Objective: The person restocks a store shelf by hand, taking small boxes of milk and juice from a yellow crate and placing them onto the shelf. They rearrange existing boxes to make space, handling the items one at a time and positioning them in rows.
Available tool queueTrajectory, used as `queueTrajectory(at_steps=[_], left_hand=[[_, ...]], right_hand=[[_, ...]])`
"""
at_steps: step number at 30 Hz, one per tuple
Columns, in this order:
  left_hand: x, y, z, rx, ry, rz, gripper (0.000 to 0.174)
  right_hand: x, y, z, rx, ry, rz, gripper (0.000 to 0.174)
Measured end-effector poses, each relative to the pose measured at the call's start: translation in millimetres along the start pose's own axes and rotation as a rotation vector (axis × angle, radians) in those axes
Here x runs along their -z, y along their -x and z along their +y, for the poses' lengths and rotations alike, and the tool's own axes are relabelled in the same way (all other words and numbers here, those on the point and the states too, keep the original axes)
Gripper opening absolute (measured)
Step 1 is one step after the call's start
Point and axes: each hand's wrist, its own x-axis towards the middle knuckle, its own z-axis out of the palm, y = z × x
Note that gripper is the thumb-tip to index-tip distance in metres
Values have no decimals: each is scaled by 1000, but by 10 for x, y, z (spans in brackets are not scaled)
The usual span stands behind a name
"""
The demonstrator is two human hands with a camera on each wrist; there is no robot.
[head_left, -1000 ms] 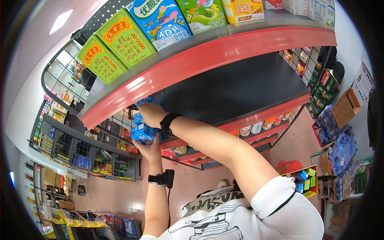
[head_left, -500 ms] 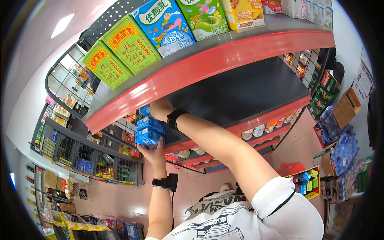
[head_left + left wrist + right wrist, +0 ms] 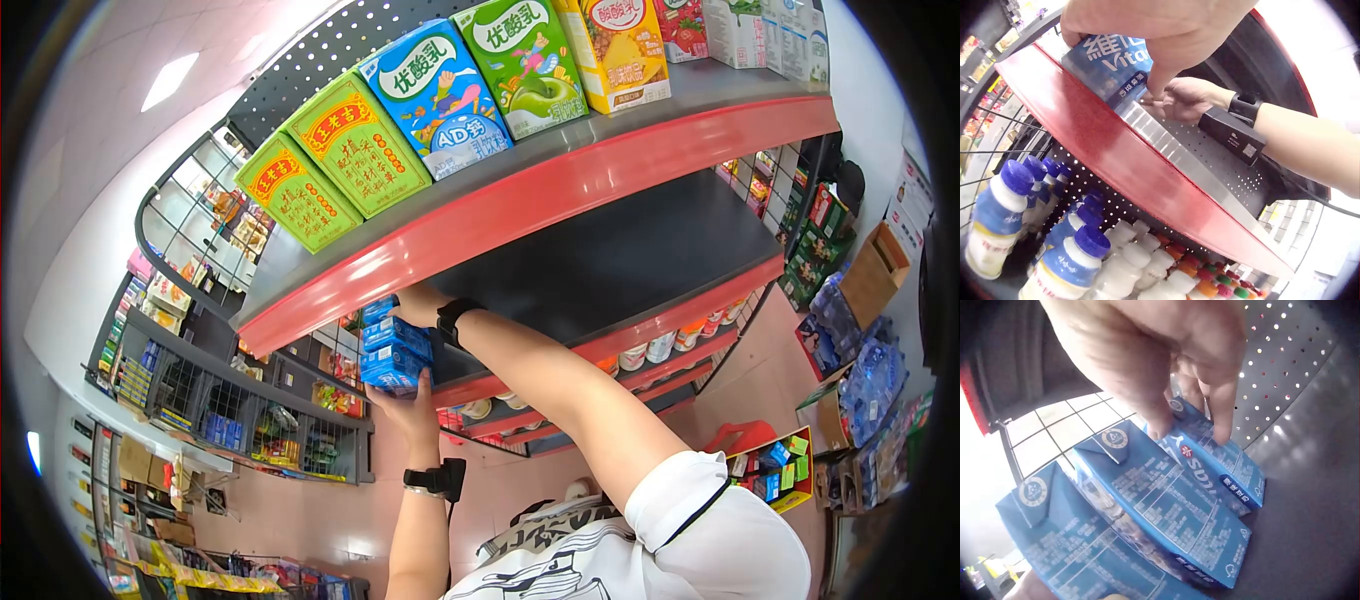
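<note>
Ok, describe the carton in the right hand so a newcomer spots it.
Find the black shelf under the curved red edge, then the blue cartons at its left end. In the right wrist view, it's the farthest carton, gripped by the right hand. Large white letters and a red emblem mark it; the two nearer cartons show small print.

A gap between upper shelf point(image 3: 600, 168) and lower shelf point(image 3: 640, 265) admits a hand right of the person's right arm point(image 3: 570, 385); blue cartons point(image 3: 398, 368) and wire grid point(image 3: 1043, 432) block its left end.
</note>
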Motion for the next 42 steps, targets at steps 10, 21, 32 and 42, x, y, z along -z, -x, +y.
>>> queueTrajectory(at_steps=[10, 21, 32, 42], left_hand=[[1, 44, -42, 28, 22, 26, 90], [-201, 737, 414, -453, -169, -335, 66], [-1344, 1616, 513, -283, -162, -1800, 46], [-1707, 2222, 636, -324, -395, -2084, 53]], right_hand=[[-12, 91, 22, 80, -90, 14, 53], [1109, 2298, -421, 2, -156, 322, 37], [1099, 6344, 451, -1097, 395, 738, 32], [1071, 7817, 927, -1743, 505, 703, 46]])
